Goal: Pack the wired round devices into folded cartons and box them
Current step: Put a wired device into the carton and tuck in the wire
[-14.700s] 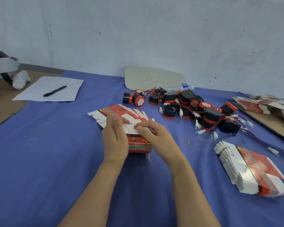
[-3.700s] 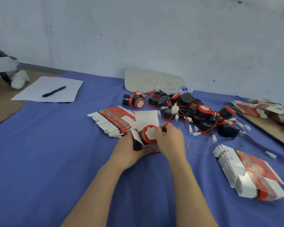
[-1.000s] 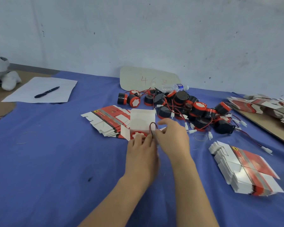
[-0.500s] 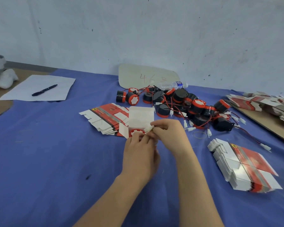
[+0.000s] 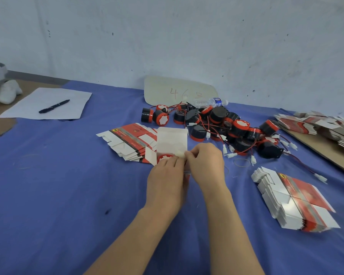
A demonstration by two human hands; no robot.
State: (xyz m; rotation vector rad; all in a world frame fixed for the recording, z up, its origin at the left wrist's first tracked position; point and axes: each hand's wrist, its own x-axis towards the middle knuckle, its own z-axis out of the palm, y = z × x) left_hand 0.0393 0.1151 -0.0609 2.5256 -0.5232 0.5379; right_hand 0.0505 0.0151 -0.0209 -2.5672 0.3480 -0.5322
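An opened carton (image 5: 172, 142) stands in front of me with its white lid flap up, and a red-faced round device (image 5: 164, 157) sits inside it. My left hand (image 5: 166, 181) grips the carton from the near side. My right hand (image 5: 206, 164) pinches the carton's right side flap at the opening. A heap of black and red wired round devices (image 5: 222, 126) lies beyond the carton. Flat cartons are stacked at the left (image 5: 129, 140) and at the right (image 5: 294, 199).
A sheet of paper (image 5: 48, 104) with a black pen (image 5: 54, 106) lies at the far left. A cardboard sign (image 5: 177, 92) and a water bottle (image 5: 212, 102) lean at the wall. More flat cartons (image 5: 322, 126) lie on brown board at the right. Rubber bands (image 5: 241, 162) lie near the devices.
Over the last second the device's wire loop has gone from view into the carton. My right hand has come down onto the carton's right flap. My left hand keeps its hold.
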